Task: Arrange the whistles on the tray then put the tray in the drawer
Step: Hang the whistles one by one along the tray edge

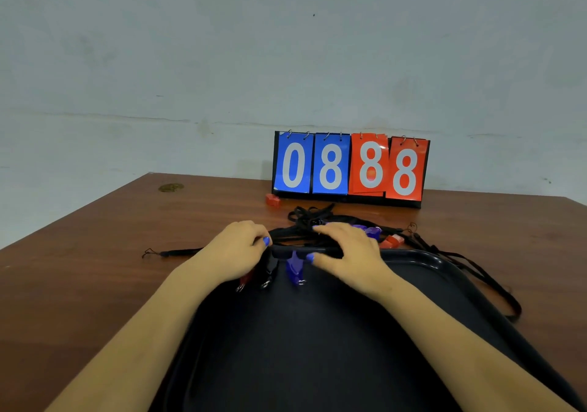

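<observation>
Blue whistle [295, 270] lengthwise, ring toward wearer

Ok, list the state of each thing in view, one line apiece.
Tray: on the table, mostly bare.
Blue whistle: on the tray at its far rim.
Black whistle: on the tray, beside the blue one.
Red whistle: off the tray, on the table.
Lanyards: tangled, beyond the tray.
Left hand: at the far rim, fingers curled.
Right hand: on the far rim, fingers spread.
Scoreboard: upright, reads 0888.
</observation>
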`<act>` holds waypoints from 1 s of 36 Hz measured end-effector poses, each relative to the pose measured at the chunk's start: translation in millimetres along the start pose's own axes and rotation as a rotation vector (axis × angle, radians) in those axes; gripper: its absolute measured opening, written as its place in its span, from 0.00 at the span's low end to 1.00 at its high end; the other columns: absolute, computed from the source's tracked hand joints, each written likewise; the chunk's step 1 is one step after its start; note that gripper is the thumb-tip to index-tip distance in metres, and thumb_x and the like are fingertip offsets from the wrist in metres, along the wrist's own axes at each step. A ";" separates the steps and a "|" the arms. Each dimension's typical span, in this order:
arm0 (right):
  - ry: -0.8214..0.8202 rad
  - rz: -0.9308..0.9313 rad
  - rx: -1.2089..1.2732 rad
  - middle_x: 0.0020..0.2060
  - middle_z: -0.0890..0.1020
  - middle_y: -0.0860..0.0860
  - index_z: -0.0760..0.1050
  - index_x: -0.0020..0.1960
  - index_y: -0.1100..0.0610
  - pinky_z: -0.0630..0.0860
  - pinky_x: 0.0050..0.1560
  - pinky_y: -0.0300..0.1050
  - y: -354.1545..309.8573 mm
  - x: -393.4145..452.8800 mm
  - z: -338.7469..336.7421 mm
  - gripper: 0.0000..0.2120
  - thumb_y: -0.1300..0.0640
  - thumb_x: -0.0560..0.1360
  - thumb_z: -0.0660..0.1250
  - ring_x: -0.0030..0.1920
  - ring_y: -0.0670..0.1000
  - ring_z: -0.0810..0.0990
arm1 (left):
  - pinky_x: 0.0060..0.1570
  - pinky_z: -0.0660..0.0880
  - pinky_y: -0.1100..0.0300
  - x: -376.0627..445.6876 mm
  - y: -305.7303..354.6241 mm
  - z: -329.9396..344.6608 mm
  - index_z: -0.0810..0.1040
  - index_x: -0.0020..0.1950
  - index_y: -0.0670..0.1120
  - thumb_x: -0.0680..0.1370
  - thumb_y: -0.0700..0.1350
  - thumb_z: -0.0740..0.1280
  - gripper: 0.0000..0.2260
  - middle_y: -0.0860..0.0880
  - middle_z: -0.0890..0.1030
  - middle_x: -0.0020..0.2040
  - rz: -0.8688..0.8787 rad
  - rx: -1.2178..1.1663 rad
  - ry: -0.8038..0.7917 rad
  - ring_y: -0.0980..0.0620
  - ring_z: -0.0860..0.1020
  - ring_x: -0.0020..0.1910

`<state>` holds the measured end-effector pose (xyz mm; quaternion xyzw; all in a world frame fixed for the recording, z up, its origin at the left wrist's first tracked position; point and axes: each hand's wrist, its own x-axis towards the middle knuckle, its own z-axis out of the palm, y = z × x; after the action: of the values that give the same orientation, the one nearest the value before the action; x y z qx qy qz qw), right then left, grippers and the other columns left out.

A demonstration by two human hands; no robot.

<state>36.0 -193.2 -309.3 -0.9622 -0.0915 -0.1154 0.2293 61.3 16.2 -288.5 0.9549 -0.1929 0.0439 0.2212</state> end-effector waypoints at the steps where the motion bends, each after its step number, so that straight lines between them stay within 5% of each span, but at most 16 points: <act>1: -0.057 -0.028 0.007 0.72 0.64 0.45 0.63 0.71 0.41 0.53 0.69 0.52 -2.4 -0.7 1.9 0.29 0.37 0.72 0.63 0.72 0.48 0.58 | 0.49 0.66 0.62 0.0 -1.0 -0.1 0.78 0.56 0.45 0.81 0.43 0.56 0.11 0.49 0.75 0.51 -0.010 -0.017 0.001 0.51 0.72 0.51; 7: -0.102 -0.076 0.110 0.71 0.63 0.45 0.65 0.69 0.39 0.51 0.71 0.51 -14.9 -1.2 5.6 0.22 0.45 0.75 0.63 0.73 0.46 0.56 | 0.51 0.73 0.53 -1.3 -9.2 -5.4 0.77 0.51 0.50 0.81 0.41 0.55 0.11 0.46 0.80 0.53 -0.090 -0.198 -0.022 0.41 0.78 0.54; 11: -0.021 -0.059 0.175 0.66 0.71 0.45 0.71 0.66 0.44 0.58 0.70 0.50 -16.2 -0.4 -0.5 0.18 0.52 0.77 0.63 0.69 0.47 0.63 | 0.49 0.73 0.61 1.1 -12.4 -6.9 0.77 0.46 0.52 0.78 0.37 0.58 0.12 0.49 0.79 0.51 -0.088 -0.270 -0.026 0.51 0.77 0.52; 13: -0.004 -0.061 0.202 0.63 0.74 0.45 0.73 0.64 0.45 0.62 0.69 0.50 -18.8 -1.2 -1.8 0.16 0.51 0.76 0.64 0.66 0.46 0.67 | 0.45 0.72 0.67 1.2 -12.5 -7.5 0.77 0.45 0.52 0.76 0.35 0.60 0.12 0.49 0.80 0.50 -0.082 -0.275 -0.043 0.53 0.77 0.49; 17: -0.045 -0.136 0.230 0.56 0.76 0.42 0.75 0.61 0.44 0.67 0.66 0.49 -33.5 -9.5 1.4 0.17 0.43 0.73 0.66 0.59 0.43 0.72 | 0.49 0.74 0.58 0.9 -13.6 -10.3 0.77 0.42 0.55 0.75 0.38 0.63 0.11 0.49 0.81 0.48 -0.077 -0.237 -0.065 0.50 0.79 0.48; 21: -0.078 -0.254 0.040 0.57 0.76 0.43 0.74 0.62 0.45 0.64 0.65 0.47 -49.5 -15.1 6.7 0.23 0.37 0.70 0.66 0.59 0.44 0.71 | 0.52 0.73 0.61 0.4 -15.4 -12.7 0.79 0.46 0.53 0.76 0.39 0.64 0.09 0.51 0.80 0.50 -0.060 -0.240 -0.105 0.52 0.78 0.52; 28: -0.171 -0.249 -0.004 0.61 0.72 0.44 0.71 0.65 0.46 0.66 0.65 0.48 -42.9 -13.1 6.7 0.22 0.42 0.73 0.65 0.62 0.46 0.69 | 0.58 0.70 0.59 -3.3 -25.9 -16.1 0.79 0.47 0.54 0.75 0.41 0.66 0.08 0.51 0.77 0.58 -0.076 -0.245 -0.184 0.51 0.75 0.57; 36: -0.165 -0.222 -0.003 0.62 0.71 0.42 0.70 0.66 0.45 0.65 0.66 0.46 -36.9 -12.2 5.5 0.23 0.42 0.73 0.65 0.63 0.44 0.68 | 0.54 0.72 0.60 -4.6 -22.9 -13.6 0.81 0.43 0.52 0.75 0.43 0.67 0.05 0.48 0.82 0.50 -0.058 -0.240 -0.150 0.51 0.78 0.51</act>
<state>16.8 -159.8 -301.8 -0.9527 -0.2156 -0.0609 0.2052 65.9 42.7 -286.3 0.9274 -0.1851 -0.0572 0.3199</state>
